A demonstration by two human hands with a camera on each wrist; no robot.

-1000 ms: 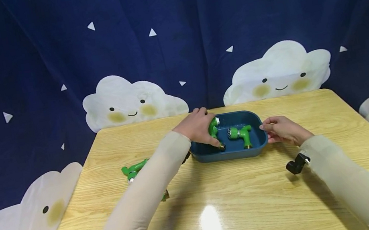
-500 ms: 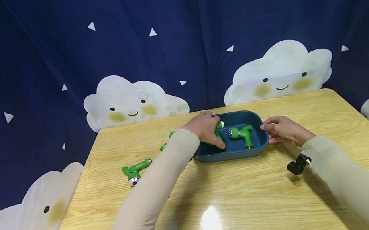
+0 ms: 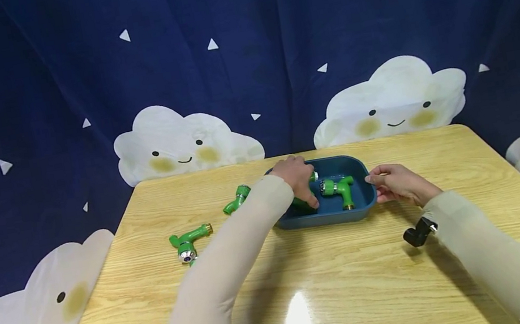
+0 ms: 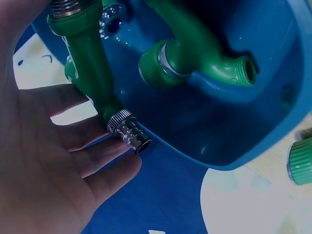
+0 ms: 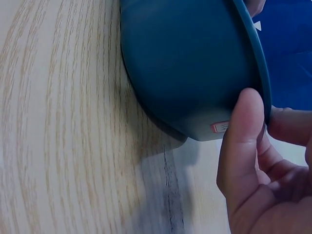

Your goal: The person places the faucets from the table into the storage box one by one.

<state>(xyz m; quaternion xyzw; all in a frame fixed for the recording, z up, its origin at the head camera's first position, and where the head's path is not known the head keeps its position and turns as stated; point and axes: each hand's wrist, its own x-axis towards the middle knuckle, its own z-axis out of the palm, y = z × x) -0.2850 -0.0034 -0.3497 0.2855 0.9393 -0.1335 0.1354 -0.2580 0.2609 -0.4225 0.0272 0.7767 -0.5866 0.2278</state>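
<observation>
My left hand (image 3: 298, 179) is over the left half of a dark blue bin (image 3: 326, 219). Between its thumb and fingers it holds a green tap (image 4: 90, 63) with a chrome nozzle, the nozzle lying against the fingers. Under that hand another green tap (image 4: 183, 58) lies in the bin, mostly hidden in the head view. To its right inside the bin is one more green tap (image 3: 342, 189) with a brass end. My right hand (image 3: 400, 184) pinches the bin's right rim, thumb on the outer wall in the right wrist view.
On the wooden table (image 3: 363, 282), left of the bin, lie a green tap (image 3: 186, 244) with a chrome knob and a second tap (image 3: 237, 199). Part of another green piece (image 3: 193, 261) shows beside my left sleeve. A blue curtain (image 3: 270, 40) with clouds hangs behind.
My left hand has shifted right and inward over the bin with the tap it holds. Its forearm has uncovered more of the taps on the table. The right hand stays on the rim.
</observation>
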